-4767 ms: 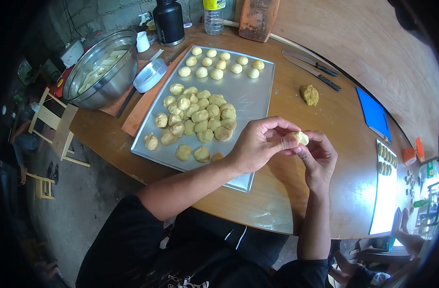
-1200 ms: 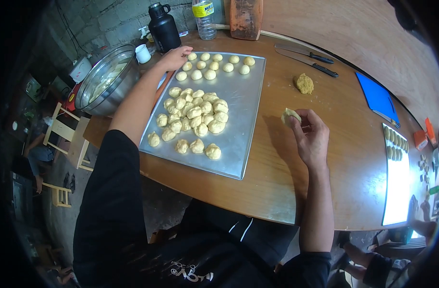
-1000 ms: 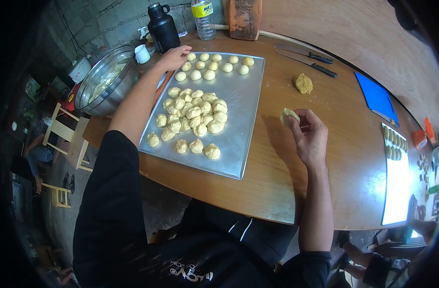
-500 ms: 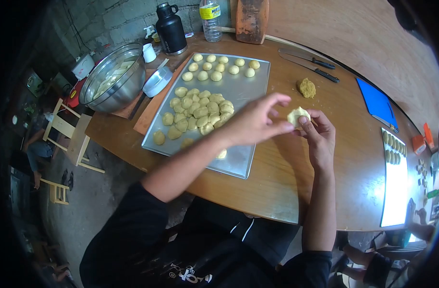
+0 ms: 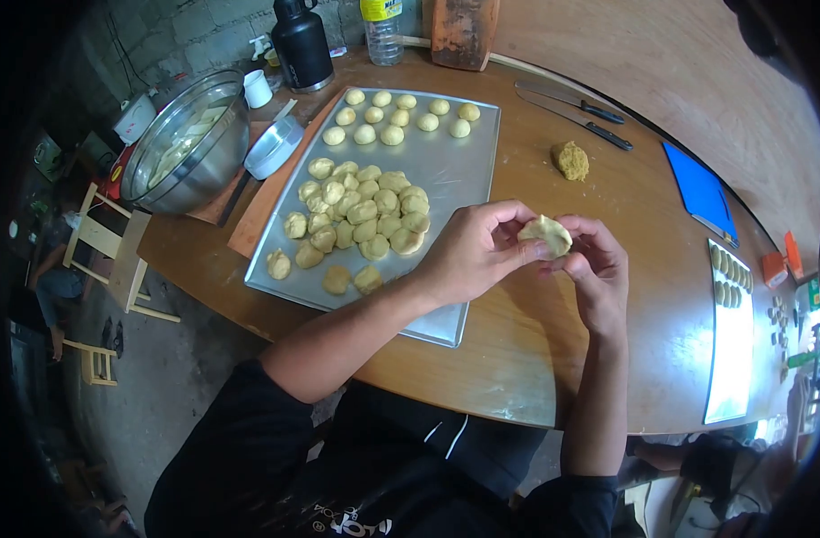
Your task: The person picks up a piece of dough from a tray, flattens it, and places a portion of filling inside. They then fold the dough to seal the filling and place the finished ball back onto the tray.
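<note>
A pale, flattened piece of dough (image 5: 546, 235) is pinched between both hands above the table. My left hand (image 5: 486, 251) grips its left side, the thumb pressed on the near face. On the other side, the fingers of my right hand (image 5: 596, 267) close on the edge of the same piece. A metal baking tray (image 5: 446, 170) lies to the left, with smooth dough balls (image 5: 392, 135) in rows at its far end and a heap of flatter dough pieces (image 5: 362, 212) nearer me. Beyond my hands sits a lump of brownish-yellow filling (image 5: 571, 161).
Two knives (image 5: 580, 117) lie at the back, near a blue board (image 5: 701, 193). A second tray (image 5: 731, 359) with shaped pieces stands far right. On the left are a steel bowl (image 5: 190, 148), a round tin (image 5: 274, 151), a white cup (image 5: 258, 89) and a black flask (image 5: 302, 49).
My left hand has come in from being spread open and now grips the dough's left side. The dough sits slightly lower and further left. The camera view has shifted a little.
</note>
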Action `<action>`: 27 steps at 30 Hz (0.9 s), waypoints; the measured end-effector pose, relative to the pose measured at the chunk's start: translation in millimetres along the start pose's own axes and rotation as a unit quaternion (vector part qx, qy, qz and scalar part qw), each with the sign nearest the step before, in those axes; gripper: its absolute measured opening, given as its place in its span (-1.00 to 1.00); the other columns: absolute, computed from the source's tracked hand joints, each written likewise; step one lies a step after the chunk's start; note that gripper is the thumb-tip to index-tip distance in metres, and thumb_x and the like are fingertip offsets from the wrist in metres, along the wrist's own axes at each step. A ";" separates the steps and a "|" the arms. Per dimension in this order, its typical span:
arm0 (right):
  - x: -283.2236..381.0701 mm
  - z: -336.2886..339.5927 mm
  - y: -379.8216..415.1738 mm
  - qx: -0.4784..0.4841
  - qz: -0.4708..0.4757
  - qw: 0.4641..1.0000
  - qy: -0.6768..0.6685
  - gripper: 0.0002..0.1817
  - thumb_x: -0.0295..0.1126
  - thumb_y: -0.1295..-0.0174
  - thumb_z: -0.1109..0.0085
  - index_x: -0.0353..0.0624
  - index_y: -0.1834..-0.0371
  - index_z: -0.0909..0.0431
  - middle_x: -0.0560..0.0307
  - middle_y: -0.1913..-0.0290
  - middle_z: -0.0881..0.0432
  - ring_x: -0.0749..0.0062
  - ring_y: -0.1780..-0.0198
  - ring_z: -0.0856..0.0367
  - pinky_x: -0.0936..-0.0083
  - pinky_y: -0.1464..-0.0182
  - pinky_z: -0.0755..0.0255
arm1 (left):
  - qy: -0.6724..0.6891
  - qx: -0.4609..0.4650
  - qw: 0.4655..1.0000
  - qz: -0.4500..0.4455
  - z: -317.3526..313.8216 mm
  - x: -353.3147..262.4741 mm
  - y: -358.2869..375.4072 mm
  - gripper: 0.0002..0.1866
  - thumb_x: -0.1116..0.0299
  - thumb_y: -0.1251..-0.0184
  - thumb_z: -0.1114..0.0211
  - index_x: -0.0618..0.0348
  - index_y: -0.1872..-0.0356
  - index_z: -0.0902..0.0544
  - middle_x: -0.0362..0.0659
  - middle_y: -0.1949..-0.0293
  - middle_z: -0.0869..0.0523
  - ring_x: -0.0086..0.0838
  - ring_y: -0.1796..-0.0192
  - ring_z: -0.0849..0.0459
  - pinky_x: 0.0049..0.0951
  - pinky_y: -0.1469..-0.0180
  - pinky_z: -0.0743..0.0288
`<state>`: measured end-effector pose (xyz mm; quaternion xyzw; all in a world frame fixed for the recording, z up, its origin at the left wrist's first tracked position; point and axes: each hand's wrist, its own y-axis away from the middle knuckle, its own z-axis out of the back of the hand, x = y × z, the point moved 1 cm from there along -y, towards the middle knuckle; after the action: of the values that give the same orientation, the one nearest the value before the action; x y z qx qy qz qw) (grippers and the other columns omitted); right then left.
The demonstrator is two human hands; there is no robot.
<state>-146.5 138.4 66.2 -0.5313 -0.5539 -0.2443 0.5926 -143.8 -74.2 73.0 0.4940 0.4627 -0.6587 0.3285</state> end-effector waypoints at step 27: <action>-0.9 -1.8 -1.0 -0.048 -0.097 0.993 0.048 -0.75 -0.48 -0.52 -0.40 -0.36 -0.15 -0.67 0.00 0.05 -0.84 0.42 0.15 -0.84 0.45 0.05 -0.83 | 0.240 -0.029 0.967 0.078 1.5 19.8 -1.9 -0.71 0.20 -0.71 -0.35 0.28 -0.07 -0.73 -0.18 0.07 -0.83 -0.62 0.11 -0.82 -0.58 0.16 -0.79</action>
<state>-146.9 136.3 66.1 -0.4907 -0.5613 -0.3519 0.5660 -151.9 -74.5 54.7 0.6626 0.5066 -0.4796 0.2726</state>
